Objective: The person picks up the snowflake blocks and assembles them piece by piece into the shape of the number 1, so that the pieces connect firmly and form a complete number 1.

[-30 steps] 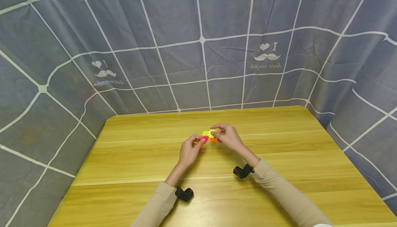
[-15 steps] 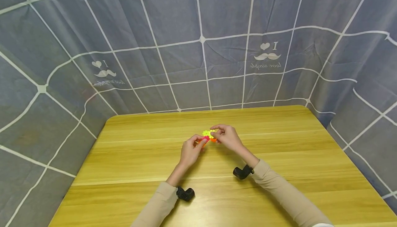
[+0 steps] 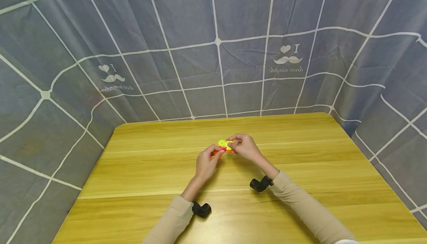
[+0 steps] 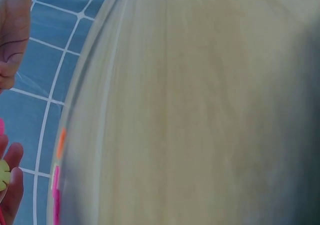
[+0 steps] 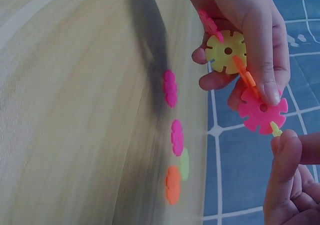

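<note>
My left hand (image 3: 205, 162) holds a short chain of notched plastic discs. In the right wrist view the chain runs from a small pink disc (image 5: 211, 25) through a yellow disc (image 5: 227, 49) and an orange disc (image 5: 245, 76) to a larger pink disc (image 5: 255, 116) under the left thumb. My right hand (image 3: 246, 147) pinches a yellow disc (image 3: 229, 145). Only a sliver of that disc shows past the right fingertips in the right wrist view, right at the edge of the larger pink disc. The left wrist view catches just parts of both hands.
Several loose discs lie on the wooden table (image 3: 160, 177) beyond the hands: two magenta discs, one magenta disc (image 5: 170, 88) further left, a green disc (image 5: 184, 164) and an orange disc (image 5: 173, 186). A grey checked curtain (image 3: 193, 69) rises behind the table.
My left hand has edged slightly right, closer to the right hand, and its pink disc has turned more edge-on. The right hand's yellow disc has shifted slightly right and down.
</note>
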A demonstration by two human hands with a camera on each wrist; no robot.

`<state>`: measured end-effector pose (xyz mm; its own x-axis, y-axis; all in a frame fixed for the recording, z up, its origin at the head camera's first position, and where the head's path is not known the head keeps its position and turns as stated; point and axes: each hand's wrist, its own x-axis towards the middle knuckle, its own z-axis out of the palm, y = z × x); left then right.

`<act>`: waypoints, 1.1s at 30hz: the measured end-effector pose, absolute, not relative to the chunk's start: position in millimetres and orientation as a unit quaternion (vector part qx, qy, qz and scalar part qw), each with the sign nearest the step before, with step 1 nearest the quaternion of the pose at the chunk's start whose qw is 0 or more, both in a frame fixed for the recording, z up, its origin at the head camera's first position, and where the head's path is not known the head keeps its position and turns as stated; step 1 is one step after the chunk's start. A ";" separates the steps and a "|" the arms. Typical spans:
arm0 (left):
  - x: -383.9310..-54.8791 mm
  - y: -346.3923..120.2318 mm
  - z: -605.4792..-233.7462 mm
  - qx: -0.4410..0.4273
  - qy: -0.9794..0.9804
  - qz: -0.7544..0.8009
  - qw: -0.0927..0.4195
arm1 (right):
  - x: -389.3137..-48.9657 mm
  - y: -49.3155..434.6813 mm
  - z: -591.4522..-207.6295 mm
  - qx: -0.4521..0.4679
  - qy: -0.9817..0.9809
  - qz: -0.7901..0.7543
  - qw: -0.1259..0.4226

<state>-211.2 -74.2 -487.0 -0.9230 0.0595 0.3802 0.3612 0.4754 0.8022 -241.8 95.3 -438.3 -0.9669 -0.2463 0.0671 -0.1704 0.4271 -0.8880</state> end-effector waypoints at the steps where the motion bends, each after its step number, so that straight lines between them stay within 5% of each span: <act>1: -211.1 -73.6 -487.2 -0.123 -0.845 -0.497 0.155 | -241.3 94.9 -437.7 -0.122 0.843 -0.522 0.036; 13: -212.0 -68.7 -489.4 -0.116 -0.831 -0.518 0.169 | -240.8 93.7 -441.4 -0.104 0.827 -0.552 0.027; 33: -213.5 -68.7 -492.2 -0.137 -0.825 -0.534 0.121 | -236.9 98.1 -448.4 -0.082 0.826 -0.557 0.031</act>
